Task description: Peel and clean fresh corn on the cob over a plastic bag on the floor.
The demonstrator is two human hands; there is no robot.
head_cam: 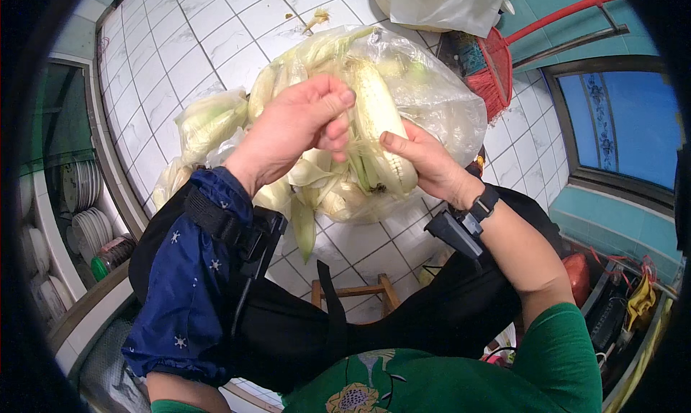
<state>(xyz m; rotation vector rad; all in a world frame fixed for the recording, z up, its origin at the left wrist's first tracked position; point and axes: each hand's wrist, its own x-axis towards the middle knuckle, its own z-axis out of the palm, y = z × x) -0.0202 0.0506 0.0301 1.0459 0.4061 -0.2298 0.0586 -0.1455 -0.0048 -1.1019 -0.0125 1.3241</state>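
My right hand (429,156) grips a pale ear of corn (380,102) near its lower end, thumb across the kernels. The husk is off its upper face, and green husk leaves (363,167) and silk lie along its left side. Just left of the ear, my left hand (316,116) is closed, thumb against the curled fingers. Whether thin silk strands are pinched in it cannot be seen. Below both hands, a clear plastic bag (448,105) spreads over the floor with husked and unhusked corn. A loose husk leaf (304,232) hangs toward my knees.
Smaller bagged corn (210,121) lies on the tiled floor (189,40) at left. A red broom (491,78) leans at the right, beside a plastic-covered container (448,2). A wooden stool (353,291) shows between my legs. Plates (89,224) stand in a cabinet at far left.
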